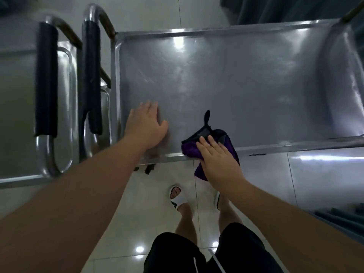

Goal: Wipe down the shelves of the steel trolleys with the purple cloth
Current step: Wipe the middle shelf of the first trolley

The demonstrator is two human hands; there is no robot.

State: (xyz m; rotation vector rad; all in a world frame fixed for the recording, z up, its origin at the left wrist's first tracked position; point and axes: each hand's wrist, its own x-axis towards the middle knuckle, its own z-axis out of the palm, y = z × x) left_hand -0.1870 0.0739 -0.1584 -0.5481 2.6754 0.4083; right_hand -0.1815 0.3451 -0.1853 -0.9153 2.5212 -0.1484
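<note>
The top shelf of a steel trolley point(226, 75) fills the middle and right of the head view. My left hand point(146, 127) lies flat on the shelf near its front left corner, fingers straight. A purple cloth point(190, 149) with a dark edge sits on the shelf's front rim, part of it hanging over the edge. My right hand point(218, 156) presses on the cloth with straight fingers at that rim.
A second steel trolley point(17, 107) stands to the left, its two black-padded push handles point(46, 81) between the shelves. Below are a pale tiled floor point(266, 180), my legs and white slippers point(178, 198). A dark curtain point(285, 8) hangs at the back right.
</note>
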